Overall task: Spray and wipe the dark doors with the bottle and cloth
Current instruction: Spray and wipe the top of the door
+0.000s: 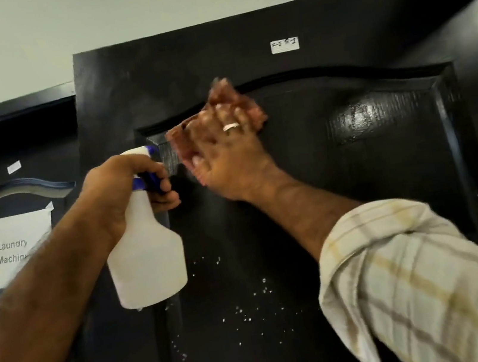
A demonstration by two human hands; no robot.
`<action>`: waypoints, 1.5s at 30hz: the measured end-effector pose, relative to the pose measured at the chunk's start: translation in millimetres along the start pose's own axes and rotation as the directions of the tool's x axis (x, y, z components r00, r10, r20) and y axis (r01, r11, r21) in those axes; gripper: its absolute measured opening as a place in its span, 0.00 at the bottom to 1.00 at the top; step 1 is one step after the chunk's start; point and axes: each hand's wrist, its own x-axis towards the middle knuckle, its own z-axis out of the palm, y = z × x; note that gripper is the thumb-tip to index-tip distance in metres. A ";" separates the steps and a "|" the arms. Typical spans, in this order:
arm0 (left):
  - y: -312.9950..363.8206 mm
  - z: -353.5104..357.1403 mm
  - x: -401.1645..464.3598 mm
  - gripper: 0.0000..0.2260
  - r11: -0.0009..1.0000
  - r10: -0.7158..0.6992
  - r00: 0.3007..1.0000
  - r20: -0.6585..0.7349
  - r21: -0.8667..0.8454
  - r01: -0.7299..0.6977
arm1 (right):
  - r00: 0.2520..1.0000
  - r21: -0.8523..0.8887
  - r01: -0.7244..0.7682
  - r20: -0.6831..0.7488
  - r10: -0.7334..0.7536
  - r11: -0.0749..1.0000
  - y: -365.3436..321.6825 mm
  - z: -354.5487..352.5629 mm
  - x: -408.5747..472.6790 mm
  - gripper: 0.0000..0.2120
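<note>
1. Head view, centre of the frame: the right hand (227,154) presses a reddish-brown cloth (220,102) flat against the dark door (358,193), just under the arched moulding of its upper panel. The fingers lie spread and fairly straight over the cloth, pressing it rather than pinching it; a ring shows on one finger.
2. Left of centre, the left hand (126,189) grips the neck of a white spray bottle (146,258), fingers curled around the blue trigger, nozzle aimed at the door just beside the cloth.
3. Lower centre, white droplets (246,314) speckle the door below the bottle, not yet wiped.
4. Far left, a second dark door (24,158) carries a taped paper sign (13,247) reading "Laundry Machine".
5. Handling, as a judgement: the cloth looks soft and limp, so a flat palm controls it best. The bottle seems light plastic, its fill level unclear; the neck is the sure hold. The door is rigid, and wet patches look slick.
</note>
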 end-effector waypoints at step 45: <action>-46.9 -159.0 51.2 0.08 0.997 -0.066 0.995 0.077 0.043 0.062 | 0.981 -0.032 0.155 -0.115 -0.158 0.987 -118.2 53.2 -84.8 0.29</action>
